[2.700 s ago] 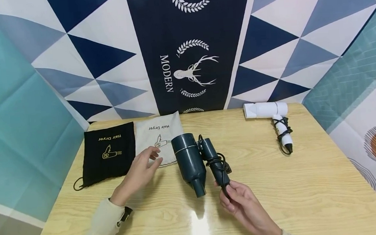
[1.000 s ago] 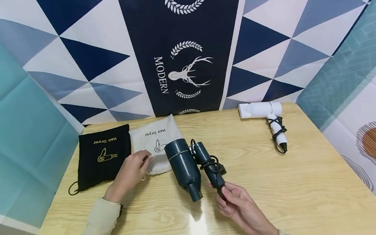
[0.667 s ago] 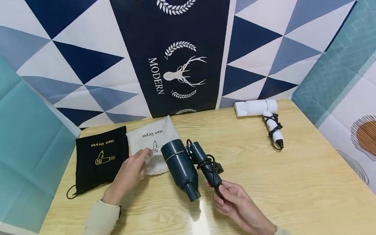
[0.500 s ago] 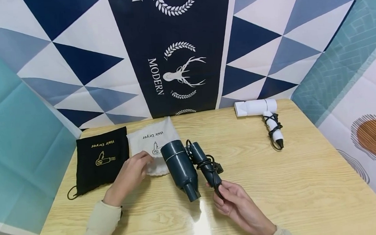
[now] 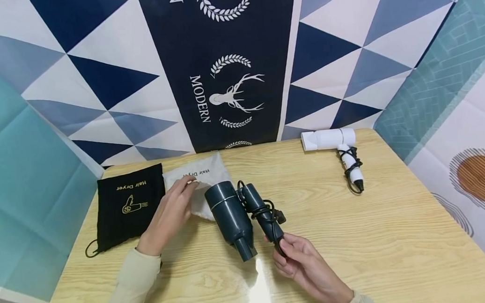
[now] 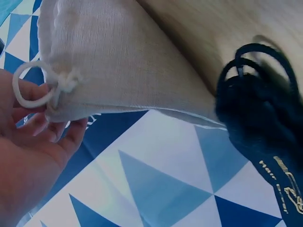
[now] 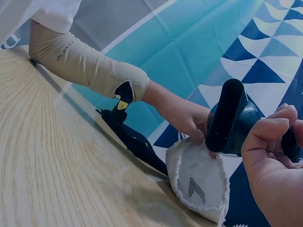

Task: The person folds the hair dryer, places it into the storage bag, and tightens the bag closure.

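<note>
My left hand (image 5: 169,217) grips the mouth edge of a pale drawstring bag (image 5: 211,165) printed "Hair Dryer". In the left wrist view, the fingers curl round the rim of this bag (image 6: 118,66), beside its knotted white cord (image 6: 66,82). The right wrist view shows the bag's gathered mouth (image 7: 174,165) held apart. My right hand (image 5: 307,266) holds a dark blue-green hair dryer (image 5: 230,215) by its handle end, above the table and right beside the bag. Its narrow nozzle points toward me; a black cord is wound round the handle.
A black "Hair Dryer" drawstring bag (image 5: 130,206) lies flat at the left, close to the pale bag. A white hair dryer (image 5: 328,139) with its cord wrapped lies at the back right of the wooden table (image 5: 379,236). Patterned cloth walls (image 5: 128,84) stand around the table.
My left hand has reached the pale bag's near edge and lifted it up and away from me, opening its mouth. The right hand still holds the dark dryer; the view has shifted slightly.
</note>
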Motion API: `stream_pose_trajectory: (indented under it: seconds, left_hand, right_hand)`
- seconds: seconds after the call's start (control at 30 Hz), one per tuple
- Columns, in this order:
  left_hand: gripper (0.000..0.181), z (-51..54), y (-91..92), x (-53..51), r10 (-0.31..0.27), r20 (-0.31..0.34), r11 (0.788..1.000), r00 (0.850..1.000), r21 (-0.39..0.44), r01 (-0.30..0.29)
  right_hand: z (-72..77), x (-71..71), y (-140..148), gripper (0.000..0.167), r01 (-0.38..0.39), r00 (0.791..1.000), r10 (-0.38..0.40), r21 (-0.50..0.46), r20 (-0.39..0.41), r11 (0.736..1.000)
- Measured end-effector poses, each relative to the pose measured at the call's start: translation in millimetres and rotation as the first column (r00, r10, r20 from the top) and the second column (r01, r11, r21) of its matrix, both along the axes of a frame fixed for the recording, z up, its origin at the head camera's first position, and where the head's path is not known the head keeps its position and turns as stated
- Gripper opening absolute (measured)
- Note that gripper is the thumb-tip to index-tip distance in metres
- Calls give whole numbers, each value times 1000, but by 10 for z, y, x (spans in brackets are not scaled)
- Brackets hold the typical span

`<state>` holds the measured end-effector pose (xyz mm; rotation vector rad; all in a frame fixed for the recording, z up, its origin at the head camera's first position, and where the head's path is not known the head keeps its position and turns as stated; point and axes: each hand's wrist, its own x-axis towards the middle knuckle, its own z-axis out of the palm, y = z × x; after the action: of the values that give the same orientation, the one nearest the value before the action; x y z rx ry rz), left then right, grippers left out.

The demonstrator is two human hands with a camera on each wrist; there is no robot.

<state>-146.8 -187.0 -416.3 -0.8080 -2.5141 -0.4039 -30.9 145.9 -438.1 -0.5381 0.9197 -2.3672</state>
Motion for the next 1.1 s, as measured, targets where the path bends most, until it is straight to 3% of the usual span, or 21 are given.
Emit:
stream_pose_trajectory:
  seconds: [0.17,0.4,0.57,0.8,0.97,1.1]
  left_hand:
    - [42,31,33,-24,5,-9,998,1000,-56,-5]
    - [38,128,98,-69,17,-26,999,1000,-28,-18]
    - [38,199,132,-86,12,-37,999,999,44,-11]
    - [20,329,192,-130,-10,-109,985,994,173,29]
    - [30,398,211,-161,-17,-65,988,998,149,26]
    - [17,425,221,-171,-22,-25,994,999,105,24]
  right_hand:
    - [18,3,13,41,4,1000,-4,7,6,1000]
    - [34,10,24,41,8,1000,-8,28,2,1000]
    - [42,13,11,41,-4,1000,4,26,1,1000]
    - [49,7,15,41,-5,1000,5,18,-5,1000]
    - [48,10,11,41,-4,1000,4,25,-17,1000]
    - [51,17,17,41,-1,1000,2,29,-27,1000]
